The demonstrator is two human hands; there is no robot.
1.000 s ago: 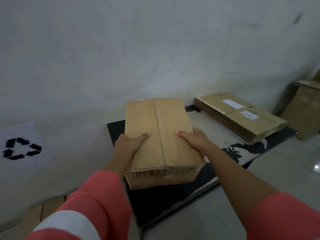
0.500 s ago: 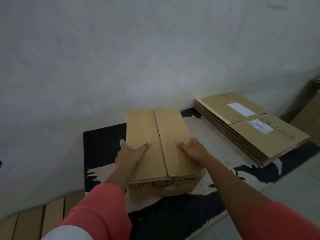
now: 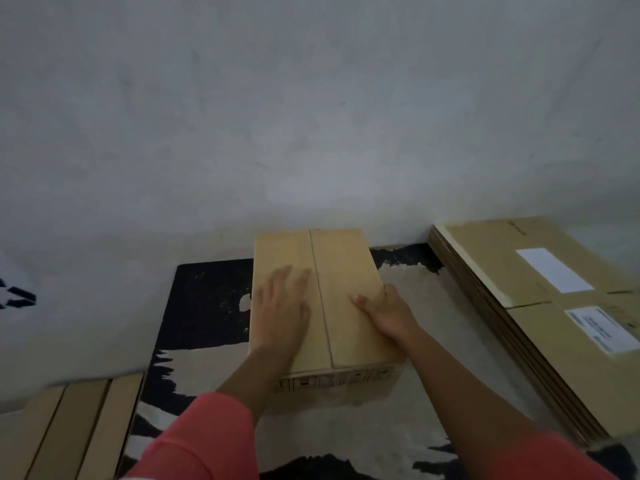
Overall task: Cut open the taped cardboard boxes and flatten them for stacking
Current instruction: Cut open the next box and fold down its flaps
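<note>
Two hands are on the cardboard box [image 3: 346,268]. The left hand [image 3: 282,306] lies flat on top, fingers straight and spread, pressing the left flap and holding nothing, though it looks a bit blurred. The right hand [image 3: 388,313] grips the right edge, thumb on top, fingers wrapped down the side out of sight. Between them runs the centre seam [image 3: 320,299], which follows the box's long axis straight away from the person toward the wall [image 3: 311,133]. The box sits on a black-and-pale mat [image 3: 207,306], dead ahead of both arms, its far end close to the wall. To my eye any cut must travel along that seam, and the left hand's fingertips lie nearer it. No blade shows. A stack of flattened boxes [image 3: 554,306] lies off to the right.
</note>
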